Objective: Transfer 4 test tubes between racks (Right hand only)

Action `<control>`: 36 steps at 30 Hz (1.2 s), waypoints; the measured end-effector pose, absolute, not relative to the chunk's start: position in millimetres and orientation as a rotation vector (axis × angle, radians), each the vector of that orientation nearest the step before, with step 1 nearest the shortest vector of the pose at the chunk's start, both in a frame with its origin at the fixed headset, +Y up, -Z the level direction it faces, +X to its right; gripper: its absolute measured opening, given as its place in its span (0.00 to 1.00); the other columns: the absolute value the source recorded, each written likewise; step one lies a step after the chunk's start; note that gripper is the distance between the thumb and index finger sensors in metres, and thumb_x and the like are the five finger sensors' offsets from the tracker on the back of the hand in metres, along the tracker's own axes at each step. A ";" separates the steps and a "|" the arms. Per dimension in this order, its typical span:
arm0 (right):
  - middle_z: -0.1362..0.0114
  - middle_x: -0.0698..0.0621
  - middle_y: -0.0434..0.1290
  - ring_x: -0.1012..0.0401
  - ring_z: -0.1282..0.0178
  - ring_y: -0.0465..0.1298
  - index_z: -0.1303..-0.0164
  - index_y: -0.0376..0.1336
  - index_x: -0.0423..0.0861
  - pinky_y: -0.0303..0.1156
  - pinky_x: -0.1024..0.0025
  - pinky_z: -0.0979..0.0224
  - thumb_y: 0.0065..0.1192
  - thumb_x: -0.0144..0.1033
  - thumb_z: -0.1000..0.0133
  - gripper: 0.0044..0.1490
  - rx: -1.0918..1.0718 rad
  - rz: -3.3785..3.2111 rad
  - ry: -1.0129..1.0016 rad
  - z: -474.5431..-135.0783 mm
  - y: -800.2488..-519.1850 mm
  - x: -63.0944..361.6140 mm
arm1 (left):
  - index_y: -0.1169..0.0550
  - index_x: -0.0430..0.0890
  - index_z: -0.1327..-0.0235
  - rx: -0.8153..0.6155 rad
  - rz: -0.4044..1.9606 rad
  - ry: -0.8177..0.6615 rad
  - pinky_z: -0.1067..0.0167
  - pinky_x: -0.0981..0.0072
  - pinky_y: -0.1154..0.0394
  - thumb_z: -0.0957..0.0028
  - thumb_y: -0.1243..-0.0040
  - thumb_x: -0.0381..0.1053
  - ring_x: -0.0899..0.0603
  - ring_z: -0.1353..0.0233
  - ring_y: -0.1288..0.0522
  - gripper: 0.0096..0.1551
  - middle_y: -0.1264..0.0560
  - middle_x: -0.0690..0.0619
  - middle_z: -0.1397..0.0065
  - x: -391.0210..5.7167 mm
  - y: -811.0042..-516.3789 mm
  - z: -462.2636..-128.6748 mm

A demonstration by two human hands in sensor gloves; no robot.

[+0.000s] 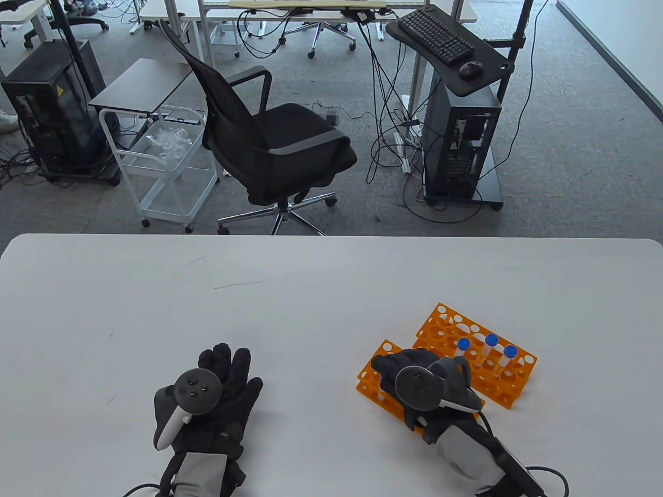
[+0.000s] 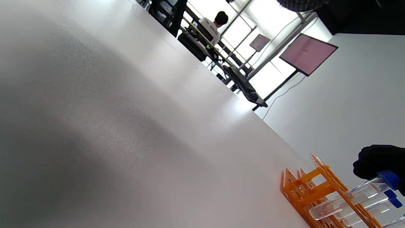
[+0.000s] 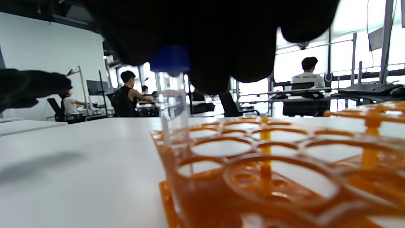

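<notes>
Nearest the right wrist camera, the near orange rack [image 3: 253,171] fills the foreground, blurred, with a blue-capped tube [image 3: 172,101] standing in a corner hole under the right hand [image 3: 215,38]. Whether those fingers pinch the cap cannot be told; the table view hides that tube beneath the right hand [image 1: 414,385]. There the far rack [image 1: 474,354] touches the near rack [image 1: 375,380] and carries three capped tubes [image 1: 489,349]. The left hand [image 1: 207,398] lies spread flat on the worktop [image 1: 311,310], well apart, with bare surface all round. The left wrist view shows the racks and tubes cut off at its lower right corner.
</notes>
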State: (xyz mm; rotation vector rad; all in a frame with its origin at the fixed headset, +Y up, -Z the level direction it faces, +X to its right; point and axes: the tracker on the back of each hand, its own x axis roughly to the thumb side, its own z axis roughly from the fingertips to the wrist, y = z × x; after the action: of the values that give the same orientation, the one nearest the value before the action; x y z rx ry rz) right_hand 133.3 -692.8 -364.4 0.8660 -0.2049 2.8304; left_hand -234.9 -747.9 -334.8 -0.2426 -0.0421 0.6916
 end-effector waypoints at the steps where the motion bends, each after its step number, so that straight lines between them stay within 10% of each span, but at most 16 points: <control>1: 0.33 0.41 0.79 0.41 0.33 0.74 0.33 0.69 0.44 0.64 0.36 0.32 0.65 0.38 0.47 0.30 0.867 2.830 -0.204 -364.3 -692.8 133.2 | 0.60 0.69 0.18 -0.243 0.692 -0.042 0.25 0.55 0.84 0.39 0.64 0.72 0.54 0.21 0.85 0.40 0.76 0.66 0.17 -234.9 -747.9 -334.8; 36: 0.35 0.41 0.78 0.41 0.36 0.75 0.34 0.68 0.42 0.64 0.36 0.32 0.64 0.35 0.47 0.30 0.844 2.768 -0.221 -360.3 -684.2 133.7 | 0.60 0.69 0.18 -0.243 0.692 -0.042 0.25 0.55 0.84 0.39 0.64 0.72 0.54 0.21 0.85 0.40 0.76 0.66 0.17 -234.9 -747.9 -334.8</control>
State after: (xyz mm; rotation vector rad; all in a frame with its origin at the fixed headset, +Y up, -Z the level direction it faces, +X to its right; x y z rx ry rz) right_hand 133.7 -684.2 -360.3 0.8441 -0.2205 2.7677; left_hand -234.9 -747.9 -334.8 -0.2426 -0.0421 0.6916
